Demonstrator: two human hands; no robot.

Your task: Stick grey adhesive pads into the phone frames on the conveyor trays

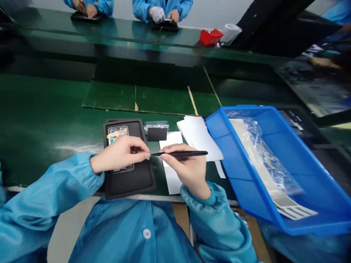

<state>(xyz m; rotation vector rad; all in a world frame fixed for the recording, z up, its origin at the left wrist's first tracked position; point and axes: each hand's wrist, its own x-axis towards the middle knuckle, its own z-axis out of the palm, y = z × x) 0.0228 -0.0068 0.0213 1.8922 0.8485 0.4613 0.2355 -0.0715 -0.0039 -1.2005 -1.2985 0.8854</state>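
Observation:
My right hand (pixel 185 164) holds black tweezers (pixel 189 153) almost level, their fine tip pointing left. The tip meets the fingertips of my left hand (pixel 123 153), which are pinched together on a small pale piece (pixel 148 156) too tiny to identify. Beneath my left hand lies a black foam tray (pixel 131 182). An opened phone body (pixel 117 132) with its inner parts exposed rests in that tray, its middle covered by my hand. Close to the right hand are white paper sheets (pixel 174 180). Beyond them is a small dark square pad (pixel 157 134) by a clear plastic bag (pixel 157 124).
A blue bin (pixel 230 171) at the right holds strip sheets (pixel 255 160) and clear plastic wrap (pixel 271 168). More white paper (pixel 201 135) leans against it. Across the green bench (pixel 55 109), two co-workers' hands work over black trays near a red box (pixel 210 37) and white roll (pixel 230 33).

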